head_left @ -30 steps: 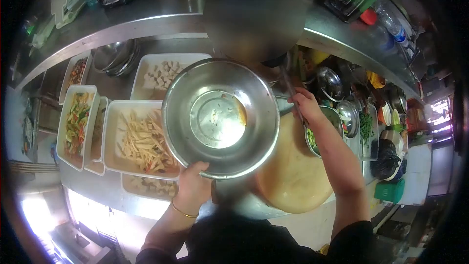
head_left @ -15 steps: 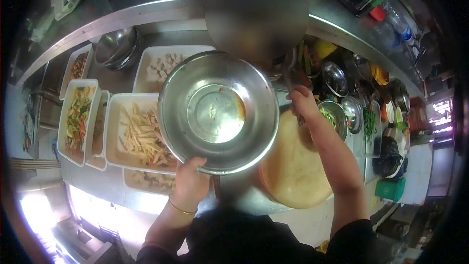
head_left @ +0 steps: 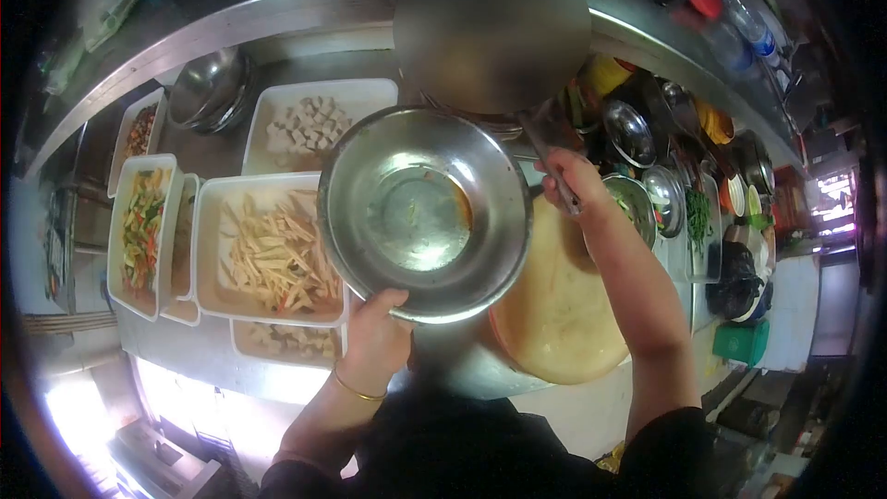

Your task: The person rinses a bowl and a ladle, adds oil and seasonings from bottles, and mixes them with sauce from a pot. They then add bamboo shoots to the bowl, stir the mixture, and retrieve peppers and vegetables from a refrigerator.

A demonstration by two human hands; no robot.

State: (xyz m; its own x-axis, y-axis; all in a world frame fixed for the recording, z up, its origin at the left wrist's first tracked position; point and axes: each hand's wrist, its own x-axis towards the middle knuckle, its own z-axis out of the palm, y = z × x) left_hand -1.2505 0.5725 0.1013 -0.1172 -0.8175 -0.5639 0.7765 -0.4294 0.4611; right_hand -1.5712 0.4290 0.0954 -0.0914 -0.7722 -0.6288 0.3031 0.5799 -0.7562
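Steel bowl point(head_left: 362, 208), centre frame, round board point(head_left: 554, 328), lower right of centre, white tub point(head_left: 213, 279) of pale strips point(head_left: 277, 254), left of centre, left hand point(head_left: 377, 333), fingers pinching bowl's rim, right hand point(head_left: 575, 183), fingers curled round metal handle point(head_left: 537, 141), right of centre

The bowl point(head_left: 420, 217) is silver streaked with brown, the round board point(head_left: 559, 310) tan, the bin point(head_left: 742, 342) green.

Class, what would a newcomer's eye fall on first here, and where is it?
A wide, round, shiny steel bowl in the centre, its near rim held by the left hand. Right of it lies a round, pale yellow board; left, a white, rectangular plastic tub of pale strips. Near the board, the right hand grips a long, grey metal handle.
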